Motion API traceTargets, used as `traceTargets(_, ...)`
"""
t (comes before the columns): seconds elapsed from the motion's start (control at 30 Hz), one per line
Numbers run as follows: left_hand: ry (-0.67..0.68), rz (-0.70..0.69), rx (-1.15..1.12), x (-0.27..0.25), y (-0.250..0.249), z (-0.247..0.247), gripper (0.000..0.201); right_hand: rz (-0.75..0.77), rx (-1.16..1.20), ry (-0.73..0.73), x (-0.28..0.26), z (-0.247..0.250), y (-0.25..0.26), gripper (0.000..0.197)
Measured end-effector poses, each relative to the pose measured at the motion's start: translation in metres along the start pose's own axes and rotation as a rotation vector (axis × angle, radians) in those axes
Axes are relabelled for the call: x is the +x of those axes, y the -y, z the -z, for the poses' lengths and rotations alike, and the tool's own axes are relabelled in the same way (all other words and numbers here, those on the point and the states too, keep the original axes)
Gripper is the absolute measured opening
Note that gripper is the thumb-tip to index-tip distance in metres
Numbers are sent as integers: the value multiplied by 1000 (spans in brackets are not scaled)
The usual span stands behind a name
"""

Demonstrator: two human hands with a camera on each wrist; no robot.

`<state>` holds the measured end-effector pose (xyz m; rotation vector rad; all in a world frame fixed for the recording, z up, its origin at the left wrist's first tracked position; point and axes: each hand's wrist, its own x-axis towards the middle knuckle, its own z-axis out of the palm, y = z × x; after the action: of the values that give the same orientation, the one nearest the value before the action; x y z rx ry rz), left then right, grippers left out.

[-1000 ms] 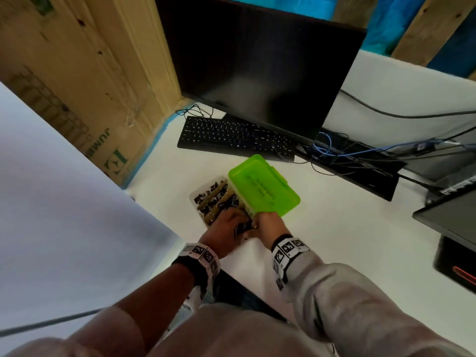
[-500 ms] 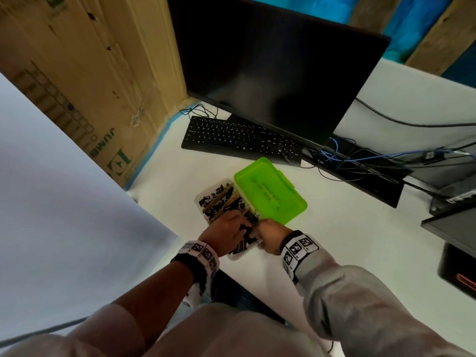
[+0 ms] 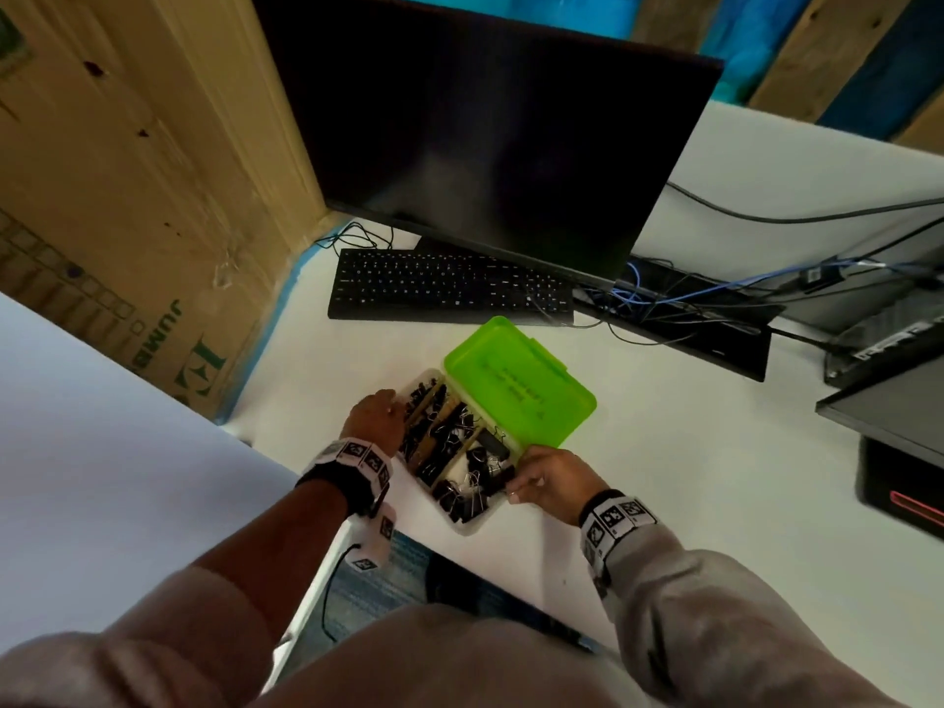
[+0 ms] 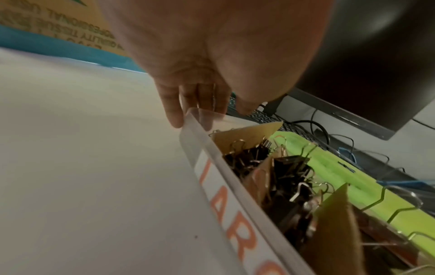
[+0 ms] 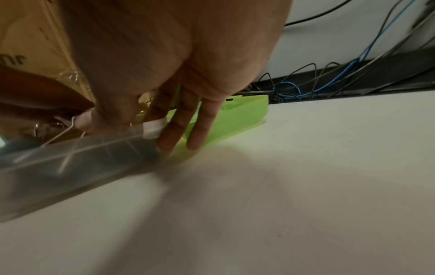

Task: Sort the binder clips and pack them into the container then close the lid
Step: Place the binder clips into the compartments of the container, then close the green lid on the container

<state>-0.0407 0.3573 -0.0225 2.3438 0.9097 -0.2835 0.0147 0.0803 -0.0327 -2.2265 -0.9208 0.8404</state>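
A clear plastic container (image 3: 467, 526) lies on the white table, with its green lid (image 3: 516, 385) swung open to the far right. Cardboard dividers split it into compartments full of black binder clips (image 3: 449, 452). My left hand (image 3: 375, 416) is at the container's far left corner, with straight fingers (image 4: 174, 115) touching the end wall (image 4: 212, 167). My right hand (image 3: 546, 482) is at the near right side. Its thumb lies over the rim and its fingers (image 5: 169, 137) run down the outer wall (image 5: 82, 154), pinching it. The wrist views also show the clips (image 4: 289, 178) and the lid (image 5: 237, 113).
A black keyboard (image 3: 449, 286) and a dark monitor (image 3: 485, 130) stand just beyond the lid. Tangled cables (image 3: 664, 298) run to the right of them. A cardboard box (image 3: 127, 196) fills the left side. Dark equipment (image 3: 894, 416) sits at the right edge.
Both hands have left the middle of the container. The left hand moved to the far left corner and the right hand to the near right wall.
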Motion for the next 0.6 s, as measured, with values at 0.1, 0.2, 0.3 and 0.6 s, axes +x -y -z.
traceTargets(0.1,-48,8,104,-1,-1,2,42,-27,-138,1,-3,3,1,11)
traceTargets(0.2,-43,25,184,-2,4,1,48,-7,-237,18,-2,6,2,11)
traceTargets(0.3,-15,39,239,-4,7,1,52,4,-137,-21,-5,3,-8,17)
traceTargets(0.6,127,25,77,-10,-2,-3,50,-480,546,-682,-31,17,-52,28)
